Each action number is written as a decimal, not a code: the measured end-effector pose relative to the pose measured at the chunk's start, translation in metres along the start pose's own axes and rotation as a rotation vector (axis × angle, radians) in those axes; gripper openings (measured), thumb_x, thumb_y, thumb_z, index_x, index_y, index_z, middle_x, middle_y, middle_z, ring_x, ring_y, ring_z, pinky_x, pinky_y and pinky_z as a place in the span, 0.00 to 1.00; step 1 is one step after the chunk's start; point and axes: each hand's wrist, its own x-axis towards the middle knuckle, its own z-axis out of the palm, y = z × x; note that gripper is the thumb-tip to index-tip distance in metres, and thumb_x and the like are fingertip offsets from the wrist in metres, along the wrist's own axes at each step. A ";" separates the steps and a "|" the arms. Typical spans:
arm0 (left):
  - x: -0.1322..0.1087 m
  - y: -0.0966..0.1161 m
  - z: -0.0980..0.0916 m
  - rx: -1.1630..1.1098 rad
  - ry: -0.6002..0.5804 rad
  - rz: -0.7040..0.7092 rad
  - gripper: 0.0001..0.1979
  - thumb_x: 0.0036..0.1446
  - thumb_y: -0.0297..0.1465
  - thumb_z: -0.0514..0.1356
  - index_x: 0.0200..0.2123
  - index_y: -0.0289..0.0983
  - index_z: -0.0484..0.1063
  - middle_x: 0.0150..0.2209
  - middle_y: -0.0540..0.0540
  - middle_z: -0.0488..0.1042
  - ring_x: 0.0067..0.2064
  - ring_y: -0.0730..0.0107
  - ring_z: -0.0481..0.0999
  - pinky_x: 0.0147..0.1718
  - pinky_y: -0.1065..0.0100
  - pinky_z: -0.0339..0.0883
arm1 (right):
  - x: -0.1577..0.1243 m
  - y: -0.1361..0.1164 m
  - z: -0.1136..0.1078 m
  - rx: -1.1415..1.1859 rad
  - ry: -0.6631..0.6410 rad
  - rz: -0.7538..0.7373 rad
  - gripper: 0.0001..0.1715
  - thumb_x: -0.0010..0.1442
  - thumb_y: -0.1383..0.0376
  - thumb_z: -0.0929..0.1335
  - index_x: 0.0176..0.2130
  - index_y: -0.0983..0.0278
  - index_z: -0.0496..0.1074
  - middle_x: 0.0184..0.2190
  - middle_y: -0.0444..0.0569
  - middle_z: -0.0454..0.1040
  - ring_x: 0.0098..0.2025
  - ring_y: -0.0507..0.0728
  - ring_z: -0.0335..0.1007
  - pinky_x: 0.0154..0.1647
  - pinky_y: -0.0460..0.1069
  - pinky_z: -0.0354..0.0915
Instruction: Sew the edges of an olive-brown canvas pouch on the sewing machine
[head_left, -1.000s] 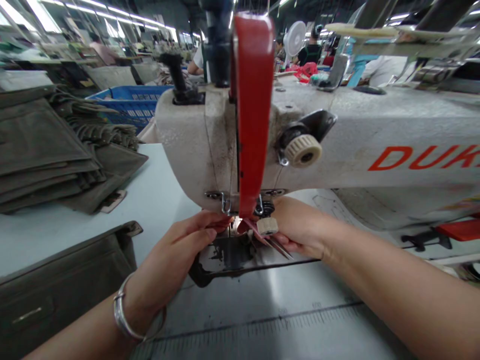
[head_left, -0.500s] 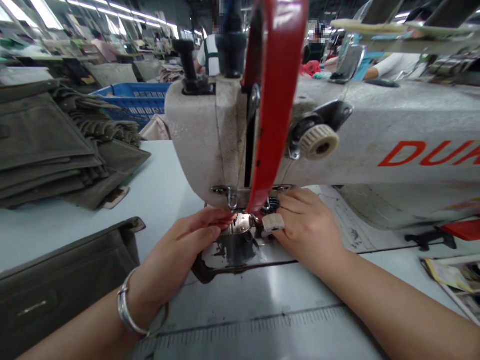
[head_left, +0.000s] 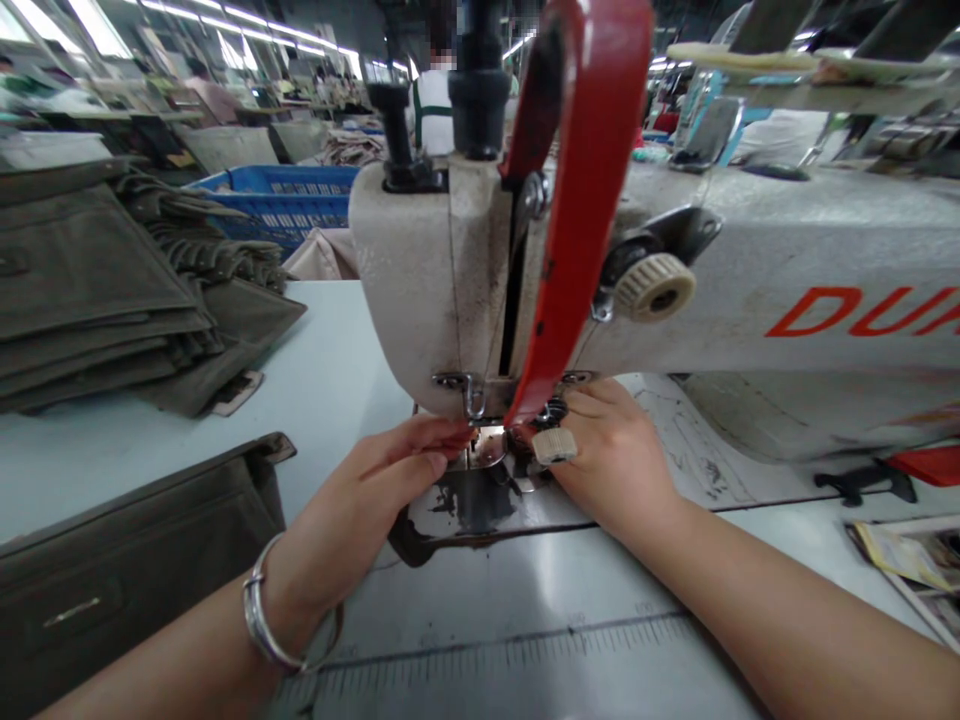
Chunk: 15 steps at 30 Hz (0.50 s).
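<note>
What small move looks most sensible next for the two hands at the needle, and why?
Probably keep the left hand steady and let the right hand finish at the needle area: both sets of fingertips meet under the sewing machine head, and no fabric lies on the metal plate.

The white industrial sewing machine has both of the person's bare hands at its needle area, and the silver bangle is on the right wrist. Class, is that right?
Not quite. The head view shows the silver bangle on the left wrist, not the right. The rest stands: the left hand and right hand are both at the needle area of the white industrial sewing machine.
</note>
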 end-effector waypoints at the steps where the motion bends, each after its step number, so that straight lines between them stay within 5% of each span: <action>1: 0.000 0.000 0.000 -0.009 -0.005 0.003 0.12 0.61 0.32 0.58 0.46 0.41 0.77 0.49 0.48 0.78 0.54 0.60 0.74 0.58 0.63 0.60 | 0.000 0.000 0.000 -0.013 0.000 -0.013 0.18 0.67 0.66 0.64 0.25 0.64 0.71 0.25 0.46 0.72 0.31 0.56 0.62 0.35 0.52 0.55; 15: 0.001 0.005 0.002 -0.007 -0.029 0.007 0.11 0.61 0.29 0.56 0.43 0.43 0.78 0.47 0.52 0.79 0.53 0.63 0.75 0.57 0.65 0.61 | 0.004 -0.003 0.001 -0.063 0.048 -0.109 0.19 0.65 0.70 0.65 0.22 0.65 0.68 0.22 0.46 0.68 0.28 0.55 0.62 0.31 0.51 0.55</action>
